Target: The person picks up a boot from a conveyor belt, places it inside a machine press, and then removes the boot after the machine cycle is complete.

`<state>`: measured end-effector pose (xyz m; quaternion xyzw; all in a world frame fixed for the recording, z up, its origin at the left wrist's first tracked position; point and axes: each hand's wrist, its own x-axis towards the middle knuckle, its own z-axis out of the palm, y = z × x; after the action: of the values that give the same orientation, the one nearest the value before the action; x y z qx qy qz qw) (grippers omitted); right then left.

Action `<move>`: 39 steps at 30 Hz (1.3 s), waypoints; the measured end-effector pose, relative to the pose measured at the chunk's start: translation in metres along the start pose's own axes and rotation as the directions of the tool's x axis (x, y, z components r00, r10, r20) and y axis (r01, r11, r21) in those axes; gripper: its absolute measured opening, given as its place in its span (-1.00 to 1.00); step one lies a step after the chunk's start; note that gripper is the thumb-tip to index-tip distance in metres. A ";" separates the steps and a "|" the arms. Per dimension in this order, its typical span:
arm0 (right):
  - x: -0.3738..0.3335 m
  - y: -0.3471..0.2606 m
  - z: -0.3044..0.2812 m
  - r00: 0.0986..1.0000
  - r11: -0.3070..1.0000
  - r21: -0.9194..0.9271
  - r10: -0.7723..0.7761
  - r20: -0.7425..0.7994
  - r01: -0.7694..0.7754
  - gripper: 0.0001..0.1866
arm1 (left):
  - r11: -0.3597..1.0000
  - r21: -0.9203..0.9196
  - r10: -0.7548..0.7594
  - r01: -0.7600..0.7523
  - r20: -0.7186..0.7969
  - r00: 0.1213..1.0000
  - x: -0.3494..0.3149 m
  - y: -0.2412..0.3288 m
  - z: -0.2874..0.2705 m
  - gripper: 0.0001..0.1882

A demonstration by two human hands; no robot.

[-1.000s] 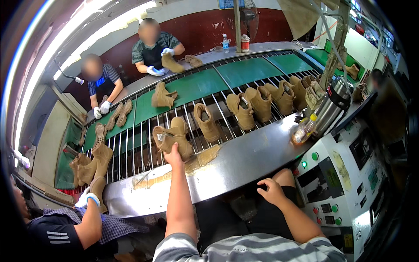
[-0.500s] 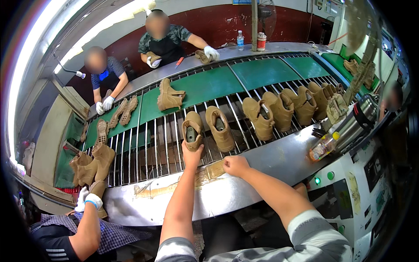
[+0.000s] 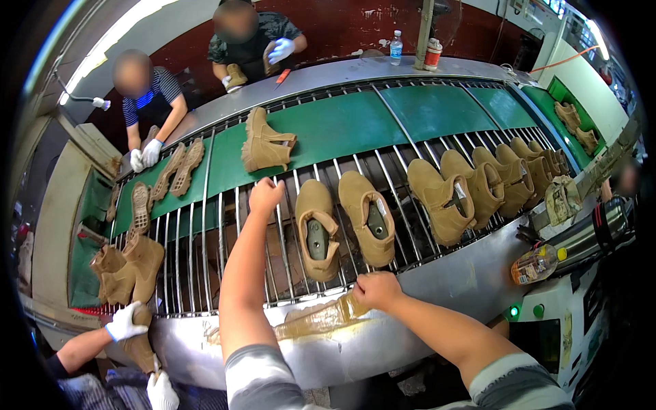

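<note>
My left hand (image 3: 265,196) reaches over the metal rods toward the green belt, fingers curled, with nothing visible in it. Just beyond it, apart from the hand, a tan ankle boot (image 3: 263,147) lies on its side on the belt. My right hand (image 3: 378,290) is closed in a fist by the metal ledge, at the end of a strip of brown tape (image 3: 321,321); its inner side is hidden. Between my hands, a tan boot (image 3: 316,215) and another tan boot (image 3: 367,208) lie on the rods, openings toward me, dark insoles showing.
More tan boots (image 3: 441,205) line the rods to the right. Soles (image 3: 184,176) lie on the belt's left part, near standing boots (image 3: 143,263). A drink bottle (image 3: 535,265) and steel flask (image 3: 588,229) stand right. Across the belt are two people; a gloved co-worker (image 3: 126,322) handles a boot lower left.
My left hand has let go of the boot and moved forward toward the belt. My right hand stays closed at the ledge. The view has shifted. The far co-worker's gloved hand has lifted off the counter.
</note>
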<state>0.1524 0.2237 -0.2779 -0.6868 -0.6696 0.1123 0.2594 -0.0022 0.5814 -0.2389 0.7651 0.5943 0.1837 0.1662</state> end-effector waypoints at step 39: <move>-0.181 -0.191 -0.059 0.772 -0.818 0.095 -0.490 0.405 -0.568 -0.13 | -0.142 -0.954 -0.118 0.263 0.280 0.953 -0.541 0.114 -0.219 -0.78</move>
<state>0.0030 0.0285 -0.1669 0.0781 0.0872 0.8802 0.4600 -0.1325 0.0366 -0.0379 0.2988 0.3552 0.4989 0.7319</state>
